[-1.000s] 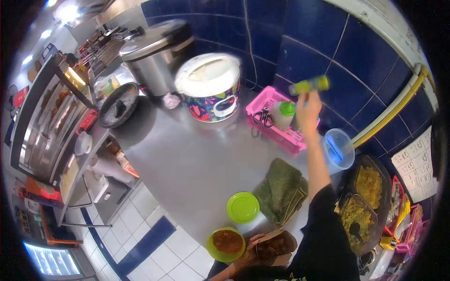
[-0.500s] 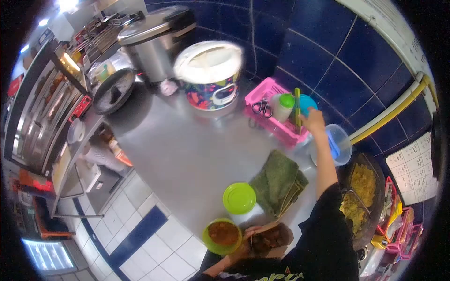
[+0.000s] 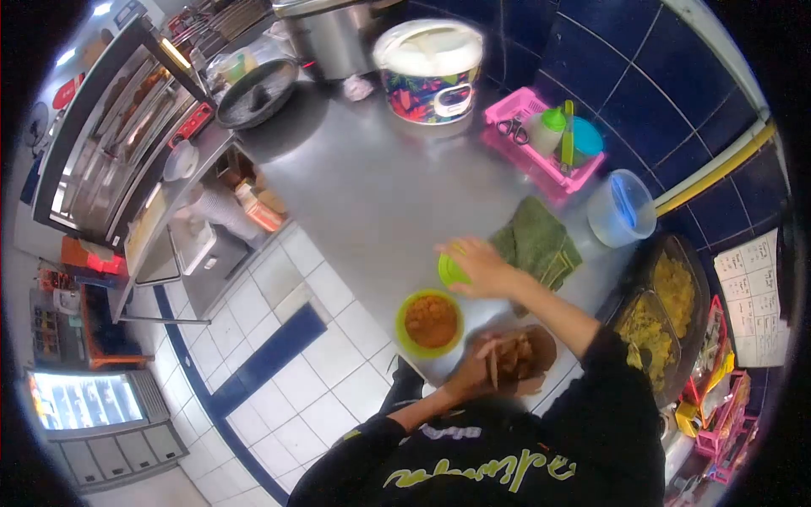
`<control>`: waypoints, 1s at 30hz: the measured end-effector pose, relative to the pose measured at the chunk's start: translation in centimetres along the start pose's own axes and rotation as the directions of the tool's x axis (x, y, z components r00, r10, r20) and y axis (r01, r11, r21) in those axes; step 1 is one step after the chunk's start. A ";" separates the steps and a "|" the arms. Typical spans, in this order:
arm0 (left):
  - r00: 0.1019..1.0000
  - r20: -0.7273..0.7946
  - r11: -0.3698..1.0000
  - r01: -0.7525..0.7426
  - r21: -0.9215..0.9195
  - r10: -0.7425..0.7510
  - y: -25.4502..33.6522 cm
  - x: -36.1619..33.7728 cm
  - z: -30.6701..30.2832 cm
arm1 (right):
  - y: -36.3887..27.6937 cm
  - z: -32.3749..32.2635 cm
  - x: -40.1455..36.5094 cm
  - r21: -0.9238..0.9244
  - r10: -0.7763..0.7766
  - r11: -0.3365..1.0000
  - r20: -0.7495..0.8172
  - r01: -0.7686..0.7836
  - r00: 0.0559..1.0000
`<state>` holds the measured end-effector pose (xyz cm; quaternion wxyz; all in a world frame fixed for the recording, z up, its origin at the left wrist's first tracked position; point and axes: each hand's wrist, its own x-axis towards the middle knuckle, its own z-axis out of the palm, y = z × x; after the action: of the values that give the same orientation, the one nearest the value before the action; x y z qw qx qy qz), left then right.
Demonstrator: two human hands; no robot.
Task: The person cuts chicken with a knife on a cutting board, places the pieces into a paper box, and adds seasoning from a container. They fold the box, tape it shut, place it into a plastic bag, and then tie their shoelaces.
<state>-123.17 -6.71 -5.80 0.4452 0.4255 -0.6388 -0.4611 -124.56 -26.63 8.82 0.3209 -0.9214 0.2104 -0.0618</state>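
Observation:
My right hand (image 3: 488, 269) lies over the round green lid (image 3: 451, 269) on the steel table, its fingers and thumb around the lid and covering the right part. Near the table's front edge, my left hand (image 3: 470, 378) grips the side of an open brown paper wrapper (image 3: 532, 384). Brown pieces of food (image 3: 517, 355) show in the wrapper, though blur hides what they are. Just left of it stands a green bowl (image 3: 401, 336) filled with orange-brown crumbly food (image 3: 432, 321). A folded dark green cloth (image 3: 541, 241) is beside my right hand.
A pink basket (image 3: 583, 179) holds scissors, a green-capped bottle and a green-handled tool. Beside it are a clear tub (image 3: 621, 221) and a dark tray of yellow food (image 3: 650, 372). A patterned rice cooker (image 3: 429, 72) and black pan (image 3: 258, 95) stand further back.
My right hand has come back from the pink basket to the green lid. My left hand stays at the paper wrapper. The view has shifted, so the table sits higher in frame.

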 end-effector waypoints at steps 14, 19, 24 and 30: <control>0.614 -0.736 0.958 0.189 -0.214 -0.286 9.0 -9.5 -11.6 | -2.7 -4.2 1.7 0.190 -0.096 0.975 -0.108 0.115 0.990; 0.700 -0.622 0.878 0.016 -0.479 -0.352 7.8 -4.0 -12.9 | -8.2 2.4 -2.6 -0.119 -0.108 0.984 0.202 0.134 0.973; 0.711 -0.583 0.863 0.066 -0.500 -0.392 8.5 -1.9 -12.6 | -9.3 4.4 -2.5 -0.270 -0.059 0.957 0.170 0.104 0.984; 0.768 -0.555 0.916 0.101 -0.388 -0.320 8.8 -0.8 -13.2 | -8.3 6.2 -2.6 -0.270 -0.134 0.956 -0.067 0.111 0.989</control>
<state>-111.42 -6.84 4.90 0.6369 0.5384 -0.3206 -0.4491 -122.46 -16.17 9.16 0.1807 -0.9639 0.1726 -0.0918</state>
